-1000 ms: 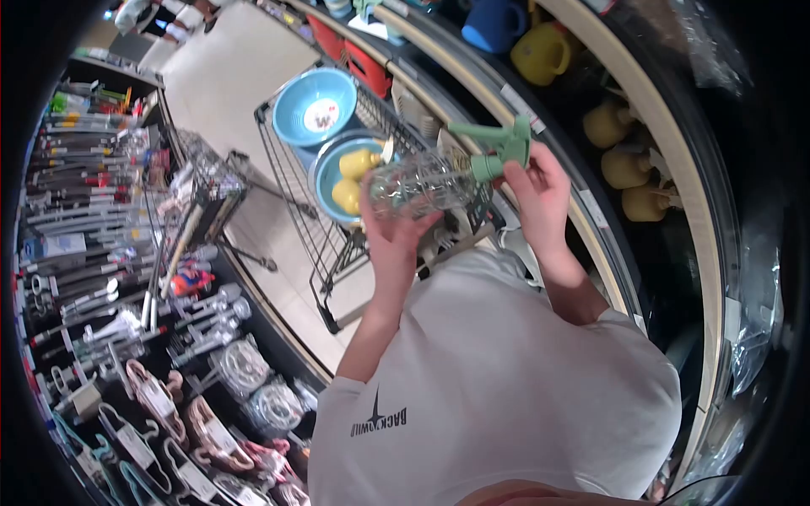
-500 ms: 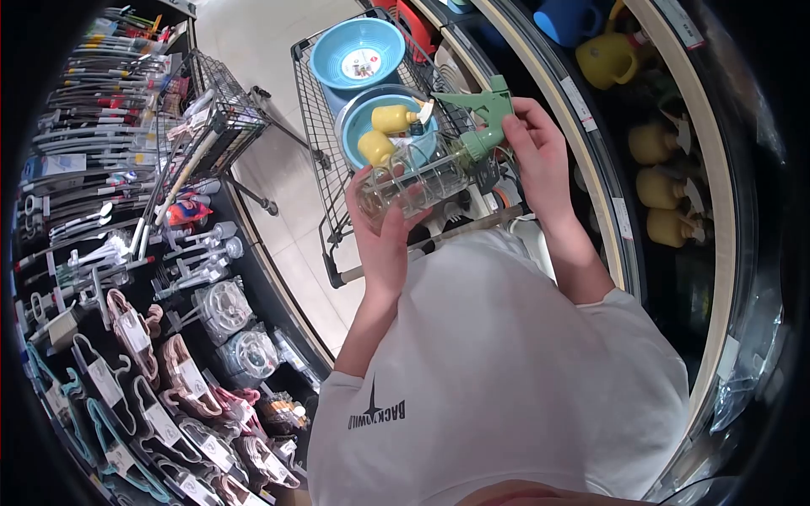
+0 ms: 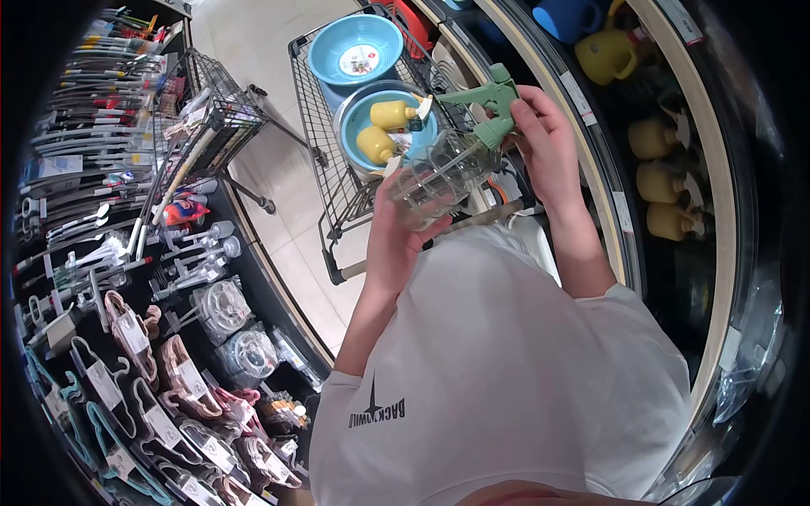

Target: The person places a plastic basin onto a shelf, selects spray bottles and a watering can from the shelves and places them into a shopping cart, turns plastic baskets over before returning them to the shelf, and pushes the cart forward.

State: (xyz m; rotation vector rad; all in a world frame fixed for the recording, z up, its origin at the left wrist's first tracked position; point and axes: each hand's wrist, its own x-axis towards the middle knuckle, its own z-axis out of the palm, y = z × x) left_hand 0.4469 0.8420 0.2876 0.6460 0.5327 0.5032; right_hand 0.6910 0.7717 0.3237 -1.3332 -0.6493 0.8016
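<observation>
A spray bottle [image 3: 445, 179] with a clear, ridged body and a green trigger head [image 3: 496, 108] is held tilted in front of my chest. My left hand [image 3: 393, 244] is closed round the lower end of the clear body. On the green head, my right hand [image 3: 548, 152] has its fingers closed behind the trigger part; some fingertips are hidden. Just beyond the bottle, a blue basin [image 3: 351, 116] in the cart holds two yellow spray bottles [image 3: 391, 115].
The shopping cart [image 3: 314, 118] stands ahead, with another light blue basin [image 3: 342, 32] at its far end. A second cart [image 3: 221, 118] is to the left, by racks of hangers [image 3: 156, 413]. Shelves on the right hold yellow spray bottles [image 3: 662, 185] and watering cans [image 3: 603, 61].
The spray bottle has turned slightly and its base has shifted right and closer to me. Both hands have moved a little right with it, still holding on.
</observation>
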